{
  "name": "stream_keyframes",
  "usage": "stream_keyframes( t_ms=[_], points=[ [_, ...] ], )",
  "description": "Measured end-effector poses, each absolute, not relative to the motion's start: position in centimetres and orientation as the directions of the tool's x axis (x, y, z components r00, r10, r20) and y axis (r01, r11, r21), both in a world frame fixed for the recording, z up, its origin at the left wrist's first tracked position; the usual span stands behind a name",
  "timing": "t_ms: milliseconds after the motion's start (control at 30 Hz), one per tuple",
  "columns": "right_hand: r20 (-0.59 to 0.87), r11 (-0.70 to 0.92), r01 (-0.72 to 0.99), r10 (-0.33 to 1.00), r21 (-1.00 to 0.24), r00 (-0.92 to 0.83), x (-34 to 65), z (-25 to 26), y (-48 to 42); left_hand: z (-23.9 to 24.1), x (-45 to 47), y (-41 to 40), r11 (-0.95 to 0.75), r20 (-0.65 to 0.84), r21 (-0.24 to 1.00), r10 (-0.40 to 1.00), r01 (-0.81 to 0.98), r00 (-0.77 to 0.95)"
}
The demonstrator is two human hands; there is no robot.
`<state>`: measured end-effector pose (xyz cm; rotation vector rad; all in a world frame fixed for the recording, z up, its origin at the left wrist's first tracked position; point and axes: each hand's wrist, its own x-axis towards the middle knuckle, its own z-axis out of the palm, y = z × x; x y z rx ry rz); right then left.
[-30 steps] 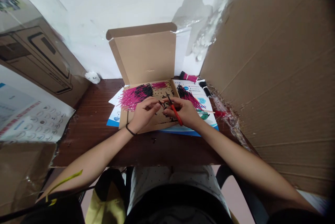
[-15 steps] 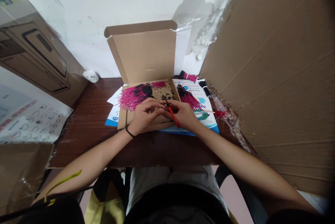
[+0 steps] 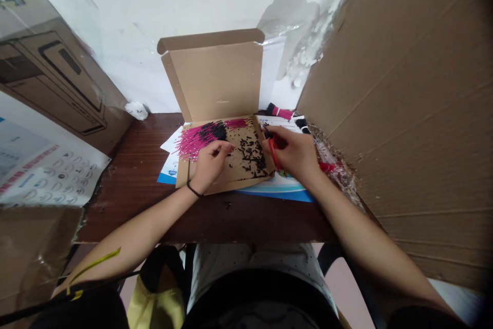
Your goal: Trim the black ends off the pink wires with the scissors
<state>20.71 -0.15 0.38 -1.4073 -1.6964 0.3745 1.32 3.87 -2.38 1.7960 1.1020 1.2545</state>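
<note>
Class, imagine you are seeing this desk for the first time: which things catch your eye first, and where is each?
The fan of bright pink thin wires spills over the back left of the flat open brown cardboard box, with small black bits strewn on its floor. The right hand grips a red-handled tool at the box's right edge; the left hand rests beside the wires.

Left hand (image 3: 210,165) curled; right hand (image 3: 295,154) clenched, apart.

A tall cardboard sheet (image 3: 404,113) stands right of the bench (image 3: 131,185); a printed carton (image 3: 57,77) stands left, with crumpled tissue (image 3: 135,110) beside it.
</note>
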Motion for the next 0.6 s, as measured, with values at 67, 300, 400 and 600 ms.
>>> stream_keyframes(
  t_ms=[67,300,400,600],
  points=[
    [0.476,0.194,0.853,0.877,-0.485,0.071,22.2,1.1,0.5,-2.6,1.2,4.2,-0.357,0.33,0.903,0.932,0.239,0.148],
    [0.153,-0.125,0.992,0.981,0.012,0.121,23.9,0.8,1.6,-2.8,1.2,4.5,-0.326,0.293,0.91,0.943,0.255,0.159],
    [0.185,-0.121,0.992,0.977,0.043,0.111,23.4,1.1,1.2,-2.6,1.2,4.5,-0.332,0.286,0.892,0.94,0.307,0.185],
    [0.365,0.298,0.951,0.878,0.084,-0.308,21.4,0.6,0.4,-2.2,1.2,4.1,-0.339,0.28,0.898,0.932,0.28,0.23]
  ],
)
